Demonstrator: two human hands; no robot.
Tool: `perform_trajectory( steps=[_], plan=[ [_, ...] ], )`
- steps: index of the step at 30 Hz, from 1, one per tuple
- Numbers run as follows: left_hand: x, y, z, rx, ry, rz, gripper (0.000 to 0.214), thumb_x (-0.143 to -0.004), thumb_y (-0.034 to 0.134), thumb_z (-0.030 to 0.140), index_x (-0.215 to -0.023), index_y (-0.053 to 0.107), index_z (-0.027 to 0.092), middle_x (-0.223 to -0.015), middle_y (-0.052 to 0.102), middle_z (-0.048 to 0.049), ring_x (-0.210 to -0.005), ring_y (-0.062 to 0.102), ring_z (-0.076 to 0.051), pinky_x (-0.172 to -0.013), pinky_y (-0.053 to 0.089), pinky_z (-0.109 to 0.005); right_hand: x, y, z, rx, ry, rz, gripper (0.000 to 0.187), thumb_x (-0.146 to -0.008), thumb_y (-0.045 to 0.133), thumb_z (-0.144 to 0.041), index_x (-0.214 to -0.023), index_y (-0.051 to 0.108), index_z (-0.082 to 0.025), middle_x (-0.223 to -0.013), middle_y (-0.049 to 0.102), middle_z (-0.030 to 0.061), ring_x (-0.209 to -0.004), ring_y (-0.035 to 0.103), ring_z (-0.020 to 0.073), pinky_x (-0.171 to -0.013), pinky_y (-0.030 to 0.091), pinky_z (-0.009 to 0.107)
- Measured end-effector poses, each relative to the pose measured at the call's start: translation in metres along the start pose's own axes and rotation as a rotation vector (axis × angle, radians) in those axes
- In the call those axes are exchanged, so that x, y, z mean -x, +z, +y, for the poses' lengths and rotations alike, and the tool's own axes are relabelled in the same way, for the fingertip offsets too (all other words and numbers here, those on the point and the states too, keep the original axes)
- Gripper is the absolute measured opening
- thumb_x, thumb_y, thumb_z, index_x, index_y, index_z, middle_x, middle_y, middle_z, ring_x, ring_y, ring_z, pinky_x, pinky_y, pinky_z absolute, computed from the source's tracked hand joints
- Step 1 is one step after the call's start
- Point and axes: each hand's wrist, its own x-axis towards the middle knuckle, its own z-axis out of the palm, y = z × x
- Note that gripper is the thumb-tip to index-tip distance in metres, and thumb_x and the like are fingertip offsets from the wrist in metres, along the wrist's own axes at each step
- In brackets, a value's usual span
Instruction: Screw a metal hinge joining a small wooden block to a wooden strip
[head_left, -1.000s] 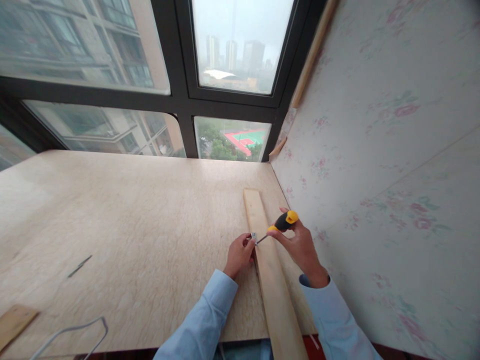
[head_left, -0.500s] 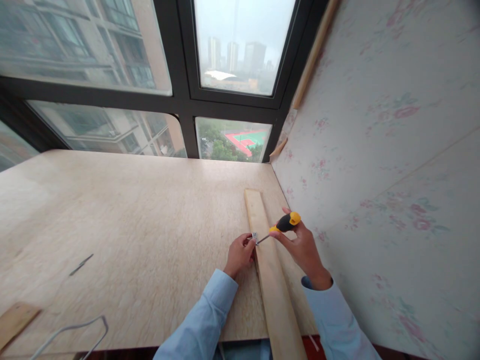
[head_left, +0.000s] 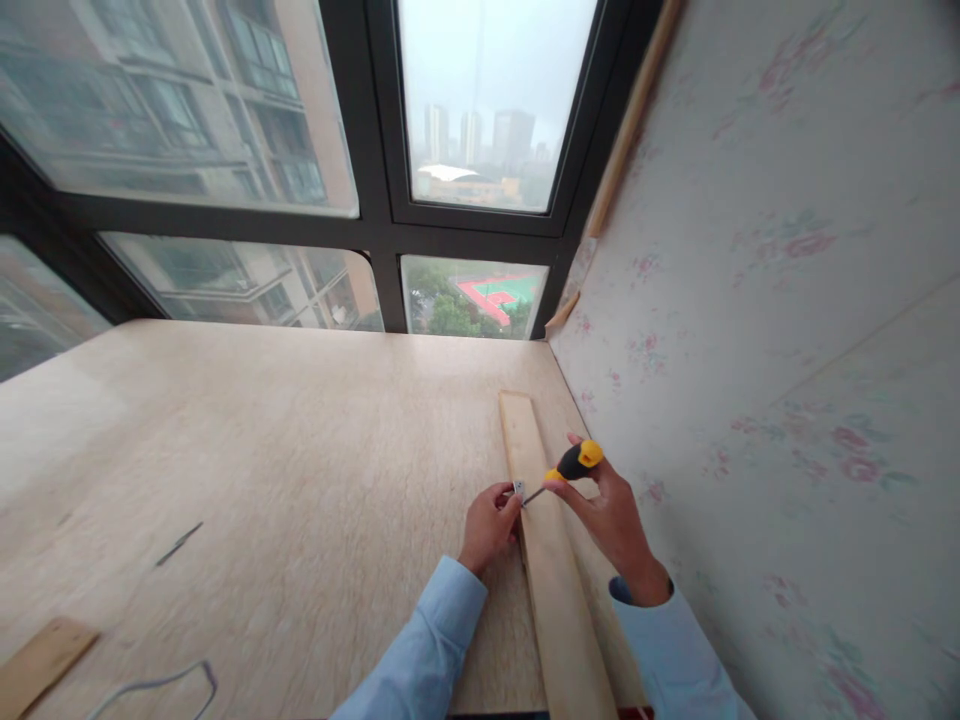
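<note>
Your right hand [head_left: 613, 512] is closed around the screwdriver [head_left: 573, 463], fingers wrapped on the yellow-and-black handle. The handle is tilted up toward the wall [head_left: 750, 330] and the shaft runs down and left. The tip sits at the metal bracket [head_left: 518, 489]; whether it's seated in a screw is too small to tell.

Your left hand [head_left: 489, 525] is curled, thumb and fingertips pinching the metal bracket against the left edge of the plank [head_left: 551, 580]. The bracket is small and silver, partly hidden by your fingers.

The plank lies flat on the bench [head_left: 300, 470], close to the wall and roughly parallel to it. Its far end stops short of the window [head_left: 480, 100]; its near end runs out of the bottom of the frame. Both hands meet about a third of the way down it, left hand on the bench side, right hand on the wall side.

Elsewhere on the bench, well apart from your hands: a dark sliver [head_left: 178, 544] lying flat at left, a wood offcut [head_left: 41, 660] at the near-left corner, and a grey wire loop [head_left: 157, 684] just beside it at the front edge.
</note>
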Motion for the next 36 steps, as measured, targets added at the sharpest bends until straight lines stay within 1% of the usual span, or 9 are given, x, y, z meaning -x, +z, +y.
perform_trajectory(
  steps=[3, 7, 10, 14, 17, 24, 28, 31, 36],
  plan=[
    [-0.002, 0.000, -0.002, 0.007, -0.001, 0.003, 0.034, -0.084, 0.055, 0.032, -0.112, 0.065, 0.014, -0.086, 0.071, -0.0070, -0.058, 0.062, -0.015, -0.042, 0.047, -0.022, -0.001, 0.008, 0.006, 0.028, -0.025, 0.087, 0.080, -0.070, 0.072, -0.060, -0.134, 0.047, -0.018, -0.110, 0.068, 0.0127, -0.098, 0.065, 0.0296, -0.092, 0.050, 0.047],
    [-0.004, 0.001, -0.005, 0.024, -0.011, -0.003, 0.035, -0.084, 0.057, 0.032, -0.112, 0.065, 0.014, -0.087, 0.071, -0.0073, -0.057, 0.061, -0.015, -0.040, 0.045, -0.021, 0.006, 0.012, 0.011, -0.292, -0.051, -0.142, 0.073, -0.086, 0.059, -0.051, -0.146, 0.025, -0.026, -0.137, 0.055, 0.0136, -0.124, 0.054, 0.0248, -0.104, 0.043, 0.044],
    [-0.005, 0.001, -0.006, 0.023, -0.010, -0.005, 0.035, -0.083, 0.058, 0.032, -0.113, 0.065, 0.014, -0.087, 0.071, -0.0069, -0.056, 0.061, -0.014, -0.039, 0.045, -0.020, 0.009, 0.007, 0.007, -0.377, -0.021, -0.237, 0.065, -0.090, 0.055, -0.048, -0.146, 0.027, -0.028, -0.132, 0.059, 0.0123, -0.122, 0.056, 0.0232, -0.104, 0.043, 0.044],
    [-0.003, 0.001, -0.003, 0.029, -0.011, -0.008, 0.034, -0.083, 0.057, 0.032, -0.111, 0.065, 0.014, -0.085, 0.071, -0.0062, -0.055, 0.061, -0.013, -0.039, 0.044, -0.019, 0.004, 0.005, 0.002, -0.068, 0.024, -0.015, 0.074, -0.075, 0.070, -0.055, -0.135, 0.046, -0.020, -0.106, 0.071, 0.0113, -0.101, 0.066, 0.0287, -0.095, 0.049, 0.047],
    [-0.003, 0.000, -0.002, 0.014, 0.000, -0.005, 0.034, -0.083, 0.057, 0.032, -0.111, 0.066, 0.014, -0.084, 0.071, -0.0063, -0.054, 0.060, -0.014, -0.040, 0.044, -0.020, 0.002, 0.010, 0.004, 0.025, 0.011, 0.107, 0.085, -0.066, 0.074, -0.060, -0.135, 0.045, -0.019, -0.111, 0.067, 0.0129, -0.100, 0.064, 0.0304, -0.094, 0.049, 0.049],
    [-0.004, 0.001, -0.005, -0.011, -0.006, 0.004, 0.034, -0.084, 0.056, 0.034, -0.111, 0.065, 0.015, -0.086, 0.072, -0.0060, -0.053, 0.060, -0.013, -0.039, 0.043, -0.019, 0.012, 0.007, 0.003, -0.389, -0.021, -0.210, 0.065, -0.090, 0.055, -0.048, -0.145, 0.026, -0.029, -0.138, 0.054, 0.0125, -0.128, 0.051, 0.0239, -0.105, 0.042, 0.045],
    [-0.004, 0.001, -0.004, 0.001, -0.003, 0.005, 0.033, -0.084, 0.055, 0.032, -0.109, 0.066, 0.015, -0.085, 0.071, -0.0058, -0.052, 0.059, -0.013, -0.039, 0.044, -0.020, 0.007, 0.002, 0.000, -0.119, 0.029, -0.007, 0.071, -0.076, 0.070, -0.054, -0.133, 0.046, -0.022, -0.113, 0.069, 0.0136, -0.105, 0.065, 0.0299, -0.098, 0.048, 0.050],
    [-0.004, 0.001, -0.003, 0.017, -0.011, 0.000, 0.032, -0.084, 0.055, 0.031, -0.109, 0.066, 0.015, -0.085, 0.071, -0.0057, -0.052, 0.060, -0.013, -0.039, 0.044, -0.020, 0.002, 0.005, 0.003, 0.053, -0.016, 0.169, 0.076, -0.066, 0.074, -0.060, -0.125, 0.053, -0.019, -0.119, 0.065, 0.0161, -0.108, 0.062, 0.0333, -0.098, 0.046, 0.052],
    [-0.004, 0.001, -0.002, 0.033, -0.024, 0.005, 0.033, -0.084, 0.055, 0.031, -0.111, 0.066, 0.014, -0.085, 0.071, -0.0060, -0.052, 0.059, -0.012, -0.040, 0.045, -0.019, 0.007, 0.010, 0.010, -0.225, -0.045, -0.072, 0.070, -0.085, 0.060, -0.051, -0.143, 0.029, -0.026, -0.136, 0.055, 0.0140, -0.126, 0.053, 0.0249, -0.107, 0.038, 0.048]
  ],
)
